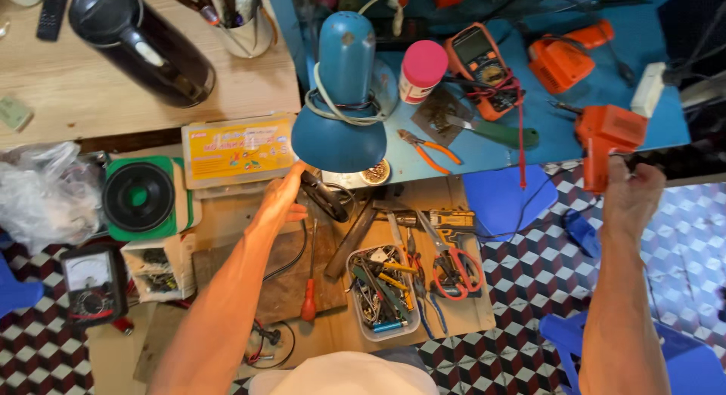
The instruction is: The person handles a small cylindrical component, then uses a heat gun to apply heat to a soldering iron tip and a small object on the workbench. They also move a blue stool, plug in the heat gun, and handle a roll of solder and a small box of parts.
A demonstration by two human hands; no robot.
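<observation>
The left hand (pixel 280 202), fingers spread and holding nothing, touches the rim of the blue metal desk lamp shade (pixel 338 134) in the middle; the right hand (pixel 631 195) grips the orange plastic soldering gun (pixel 605 134) at the right edge of the blue tabletop (pixel 484 149), so work seems only starting

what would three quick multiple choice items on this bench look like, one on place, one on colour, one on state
1. Where is the left hand?
A. at the lamp shade's rim
B. on the black flask
C. in the parts tub

2. What colour is the lamp?
A. red
B. blue
C. white

3. What is the right hand doing?
A. lying flat on the floor
B. gripping the orange gun-shaped tool
C. holding scissors

Answers: 1 A, its fingertips reach the shade's lower edge; 2 B, shade and neck are both blue; 3 B, its fingers close round the tool's handle at the edge of the blue table.
</observation>
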